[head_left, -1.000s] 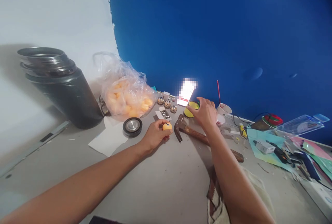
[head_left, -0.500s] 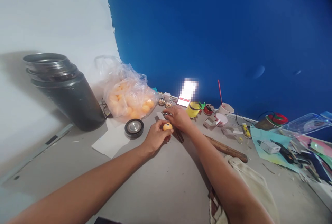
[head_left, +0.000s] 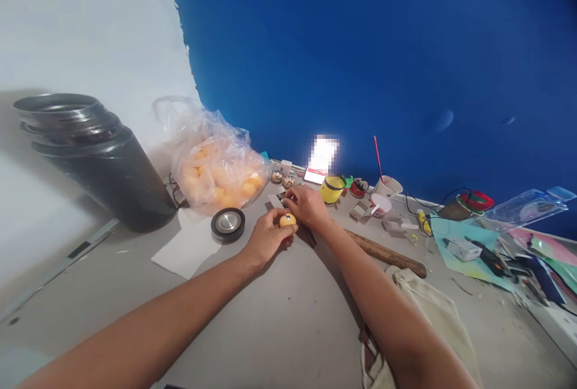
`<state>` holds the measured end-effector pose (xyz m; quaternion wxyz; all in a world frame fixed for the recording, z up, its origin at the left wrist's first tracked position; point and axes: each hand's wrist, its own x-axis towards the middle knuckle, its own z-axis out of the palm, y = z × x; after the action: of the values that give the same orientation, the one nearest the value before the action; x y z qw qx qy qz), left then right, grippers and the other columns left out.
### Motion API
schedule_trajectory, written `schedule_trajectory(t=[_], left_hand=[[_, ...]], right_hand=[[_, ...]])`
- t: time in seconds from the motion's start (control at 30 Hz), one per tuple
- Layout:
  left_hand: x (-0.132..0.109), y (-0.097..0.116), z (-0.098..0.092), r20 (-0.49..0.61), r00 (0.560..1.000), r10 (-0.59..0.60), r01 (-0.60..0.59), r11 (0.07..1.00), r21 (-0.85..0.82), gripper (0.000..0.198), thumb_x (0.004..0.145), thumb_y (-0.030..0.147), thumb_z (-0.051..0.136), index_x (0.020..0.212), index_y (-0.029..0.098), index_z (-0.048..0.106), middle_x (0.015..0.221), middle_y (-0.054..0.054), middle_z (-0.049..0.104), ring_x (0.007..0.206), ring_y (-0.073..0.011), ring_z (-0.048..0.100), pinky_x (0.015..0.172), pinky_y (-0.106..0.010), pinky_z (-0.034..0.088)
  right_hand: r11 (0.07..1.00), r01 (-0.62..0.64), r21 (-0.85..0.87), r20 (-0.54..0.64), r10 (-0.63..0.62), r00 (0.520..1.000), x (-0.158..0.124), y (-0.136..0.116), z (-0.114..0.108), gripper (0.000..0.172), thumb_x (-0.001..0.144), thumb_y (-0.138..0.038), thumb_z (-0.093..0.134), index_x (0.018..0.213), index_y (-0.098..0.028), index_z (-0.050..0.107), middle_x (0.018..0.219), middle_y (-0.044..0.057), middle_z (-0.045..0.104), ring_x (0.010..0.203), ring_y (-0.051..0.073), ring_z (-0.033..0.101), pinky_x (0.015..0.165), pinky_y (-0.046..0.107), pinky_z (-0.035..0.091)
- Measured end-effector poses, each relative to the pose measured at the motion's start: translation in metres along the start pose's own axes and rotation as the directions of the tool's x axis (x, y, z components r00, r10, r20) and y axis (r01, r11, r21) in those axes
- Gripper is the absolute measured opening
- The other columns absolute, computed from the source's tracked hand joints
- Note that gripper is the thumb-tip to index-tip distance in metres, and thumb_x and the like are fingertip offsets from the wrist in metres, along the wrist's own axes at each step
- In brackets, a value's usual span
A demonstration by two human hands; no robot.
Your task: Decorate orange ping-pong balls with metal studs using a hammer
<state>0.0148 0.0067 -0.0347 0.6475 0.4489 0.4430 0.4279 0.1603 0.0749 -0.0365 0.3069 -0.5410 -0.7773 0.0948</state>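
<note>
An orange ping-pong ball [head_left: 287,220] with small dark marks on it is pinched between the thumb and fingers of my left hand [head_left: 265,237], just above the table. Just beyond it, my right hand [head_left: 310,205] is bent down with its fingertips together at a small white sheet with dark shiny pieces [head_left: 280,199]. Whatever those fingertips grip is too small to make out. Below the right wrist, a dark slim tool [head_left: 309,237] lies partly hidden. Behind the hands sit small patterned balls [head_left: 289,181].
A large dark flask [head_left: 103,166] stands left of a plastic bag of orange balls [head_left: 216,166]. Its round lid [head_left: 228,224] lies beside white paper [head_left: 180,251]. A lit phone [head_left: 322,157], yellow cup [head_left: 332,190], wooden stick [head_left: 387,255] and beige cloth [head_left: 428,305] are rightward.
The whole view has shifted slightly, so things appear farther left. My left hand still holds the ball, and my right fingertips have moved slightly at the sheet.
</note>
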Motion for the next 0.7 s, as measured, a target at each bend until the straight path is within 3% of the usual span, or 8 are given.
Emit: schedule_trajectory(t=[0.13, 0.27, 0.37, 0.47, 0.57, 0.7], left_hand=[[0.0, -0.001, -0.001, 0.045, 0.999, -0.003, 0.004, 1.0, -0.026, 0.036, 0.063, 0.023, 0.076, 0.094, 0.016, 0.058, 0.061, 0.003, 0.062, 0.049, -0.0125, 0.057, 0.049, -0.026, 0.046], [-0.002, 0.001, -0.001, 0.07, 0.998, -0.006, 0.008, 1.0, -0.02, 0.033, 0.063, 0.023, 0.076, 0.091, 0.016, 0.059, 0.066, 0.003, 0.062, 0.05, -0.0113, 0.057, 0.05, -0.026, 0.046], [-0.003, 0.002, 0.0, 0.071, 0.997, 0.003, -0.004, 1.0, 0.005, 0.031, 0.063, 0.021, 0.076, 0.09, 0.016, 0.06, 0.066, 0.003, 0.062, 0.052, -0.0103, 0.056, 0.052, -0.024, 0.046], [-0.003, 0.001, -0.001, 0.074, 0.997, 0.017, -0.02, 0.999, 0.043, 0.032, 0.063, 0.019, 0.076, 0.091, 0.017, 0.061, 0.068, 0.003, 0.063, 0.053, -0.01, 0.057, 0.053, -0.023, 0.046], [-0.002, -0.001, -0.002, 0.066, 0.997, 0.037, -0.043, 0.995, 0.094, 0.034, 0.061, 0.02, 0.078, 0.092, 0.017, 0.063, 0.072, 0.002, 0.065, 0.056, -0.0106, 0.057, 0.054, -0.023, 0.047], [-0.001, -0.001, -0.004, 0.064, 0.997, 0.045, -0.052, 0.991, 0.119, 0.04, 0.059, 0.021, 0.08, 0.096, 0.016, 0.066, 0.081, 0.0, 0.067, 0.07, -0.0142, 0.063, 0.061, -0.024, 0.05]], right_hand=[[0.986, -0.064, 0.154, -0.043, 0.071, 0.997, -0.002, 0.001, -0.003, 0.006, 0.079, -0.015, 0.063, 0.077, -0.019, 0.066, 0.076, 0.001, 0.07, 0.068, 0.015, 0.06, 0.067, 0.027, 0.045], [0.923, -0.104, 0.37, -0.016, 0.118, 0.993, -0.005, -0.002, -0.021, 0.008, 0.078, -0.024, 0.068, 0.083, -0.018, 0.07, 0.077, 0.001, 0.071, 0.069, 0.014, 0.061, 0.066, 0.026, 0.048], [0.74, -0.203, 0.641, 0.074, 0.204, 0.976, -0.01, -0.005, -0.042, 0.018, 0.072, -0.032, 0.079, 0.08, -0.017, 0.072, 0.077, 0.001, 0.071, 0.069, 0.013, 0.06, 0.066, 0.026, 0.048], [0.566, -0.353, 0.745, 0.243, 0.262, 0.934, -0.024, -0.005, -0.056, 0.029, 0.062, -0.035, 0.089, 0.078, -0.017, 0.072, 0.068, -0.002, 0.065, 0.057, 0.01, 0.052, 0.055, 0.024, 0.042], [0.389, -0.455, 0.801, 0.346, 0.321, 0.882, -0.048, -0.002, -0.054, 0.034, 0.057, -0.036, 0.093, 0.075, -0.018, 0.07, 0.063, -0.003, 0.062, 0.053, 0.008, 0.049, 0.05, 0.023, 0.039], [0.267, -0.475, 0.839, 0.366, 0.371, 0.854, -0.072, 0.001, -0.044, 0.036, 0.053, -0.036, 0.096, 0.069, -0.017, 0.069, 0.06, -0.003, 0.061, 0.05, 0.008, 0.047, 0.049, 0.023, 0.037]])
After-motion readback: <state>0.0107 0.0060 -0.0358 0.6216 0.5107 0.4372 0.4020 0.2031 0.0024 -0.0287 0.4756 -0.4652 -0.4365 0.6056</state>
